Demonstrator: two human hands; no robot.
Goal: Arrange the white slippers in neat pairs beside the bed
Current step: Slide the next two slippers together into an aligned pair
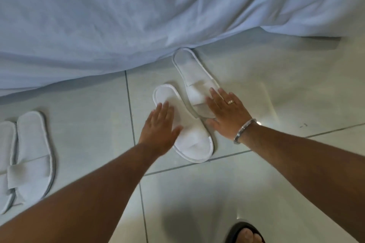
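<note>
Two white open-toe slippers lie on the tiled floor beside the bed. The nearer slipper (189, 140) has its heel toward the bed; my left hand (161, 127) rests flat on its left side, fingers spread. The farther slipper (189, 69) lies staggered, its heel touching the hanging sheet; my right hand (227, 112) presses flat on its strap and right edge. Neither hand grips anything. At the far left a second pair of white slippers (29, 154) lies side by side, partly cut off by the frame.
The white bed sheet (118, 16) drapes down to the floor across the top of the view. Pale floor tiles (276, 85) with dark grout lines surround the slippers. My foot in a dark sandal (245, 233) stands at the bottom edge.
</note>
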